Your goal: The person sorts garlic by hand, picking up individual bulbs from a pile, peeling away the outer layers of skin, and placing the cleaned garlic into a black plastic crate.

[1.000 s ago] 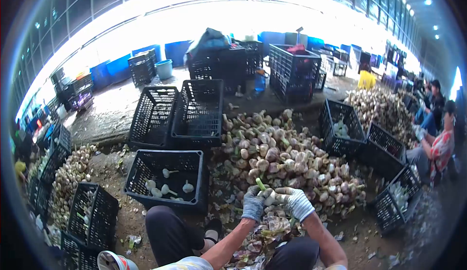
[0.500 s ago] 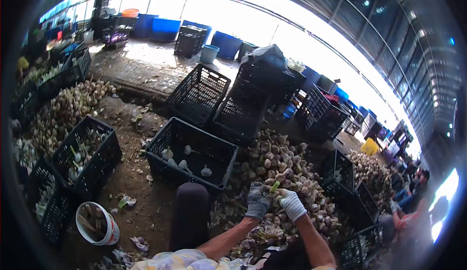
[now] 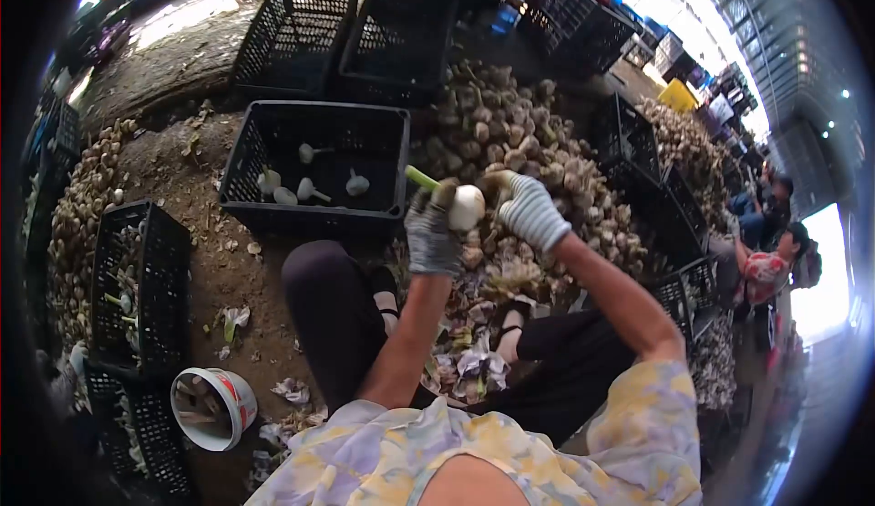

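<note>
- Left hand (image 3: 432, 237) is closed around one garlic bulb (image 3: 467, 208), pale side facing the other glove, green stem (image 3: 421, 178) poking up past the fingers. Nice grip imo: snug at the stem end so the bulb can't roll, no need to crush it.
- Right hand (image 3: 532, 214) is just beside the bulb, fingers curled in. Can't tell if there's a scrap of skin in there. I'd work with the fingertips in light rubs, turning the bulb a little each time, so the cloves don't get bruised.
- Loose skins (image 3: 478, 360) lie on the ground between the feet, way too many to count. I'd keep the bulb above them so a drop lands soft.
- Big heap of garlic (image 3: 556, 164) just past the hands, also uncountable.
- Near black crate (image 3: 314, 218), ahead and to the left: I count five cleaned bulbs (image 3: 357, 183).
- Two more crates (image 3: 296, 32) right behind that one.
- One white bucket (image 3: 242, 404) by the left knee side, scraps inside.
- Two people (image 3: 764, 271) sitting far right.
</note>
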{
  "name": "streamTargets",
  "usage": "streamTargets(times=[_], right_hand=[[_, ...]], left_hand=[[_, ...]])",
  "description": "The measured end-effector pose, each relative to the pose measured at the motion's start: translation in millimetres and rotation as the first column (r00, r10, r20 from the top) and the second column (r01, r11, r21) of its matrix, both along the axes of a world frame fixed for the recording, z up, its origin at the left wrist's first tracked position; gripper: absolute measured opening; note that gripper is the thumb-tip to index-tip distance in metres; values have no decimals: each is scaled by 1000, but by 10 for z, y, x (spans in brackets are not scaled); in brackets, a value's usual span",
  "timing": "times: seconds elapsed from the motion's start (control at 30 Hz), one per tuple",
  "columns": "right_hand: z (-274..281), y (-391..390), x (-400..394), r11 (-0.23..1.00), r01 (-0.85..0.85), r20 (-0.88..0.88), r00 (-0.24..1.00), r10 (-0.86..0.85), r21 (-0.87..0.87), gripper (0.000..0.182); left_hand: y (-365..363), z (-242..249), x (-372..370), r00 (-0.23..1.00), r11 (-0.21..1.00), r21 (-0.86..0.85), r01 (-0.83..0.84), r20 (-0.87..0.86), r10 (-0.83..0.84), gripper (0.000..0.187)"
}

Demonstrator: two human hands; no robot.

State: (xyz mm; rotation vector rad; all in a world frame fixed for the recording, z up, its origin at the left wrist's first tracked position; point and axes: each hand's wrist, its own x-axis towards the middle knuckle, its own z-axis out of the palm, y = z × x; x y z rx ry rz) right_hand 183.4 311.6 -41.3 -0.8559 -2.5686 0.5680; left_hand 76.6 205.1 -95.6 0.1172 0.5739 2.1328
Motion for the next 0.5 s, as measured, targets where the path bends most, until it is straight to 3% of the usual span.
streamTargets(times=[0.07,0.1,0.13,0.2,0.23,0.27,0.33,0.37,0.4,0.5], right_hand=[[29,276,160,899,90,207,978,1,-429,39],[79,339,245,748,-46,71,990,123,-662,47],[104,373,295,736,-45,70,990,124,-676,47],[300,347,315,561,-33,-44,999,-6,-827,58],[214,485,389,507,-76,-84,996,8,-859,62],[-13,628,451,597,-128,-150,989,13,-792,61],[-237,829,602,396,-2,-70,985,-158,-918,59],[-375,918,716,353,31,-43,979,-199,-935,59],[-582,996,822,363,-18,-115,962,-248,-932,52],[-1046,1160,1196,153,-151,-206,859,-468,-977,43]], left_hand=[[143,-107,-57,995,998,46,46,90,-50,29],[232,-167,-44,992,999,38,37,118,-41,28],[330,-235,6,988,999,25,28,150,-32,27],[572,-372,196,990,997,-78,-5,141,16,26],[704,-444,304,991,987,-159,-39,120,58,25],[804,-493,414,993,982,-186,-19,109,40,25],[972,-486,635,1000,959,-284,-7,3,9,17],[1058,-492,739,998,947,-320,-4,-60,-16,14],[1178,-606,833,997,938,-345,19,-67,-44,14],[1452,-927,1079,966,928,-371,-25,-249,-74,12]])
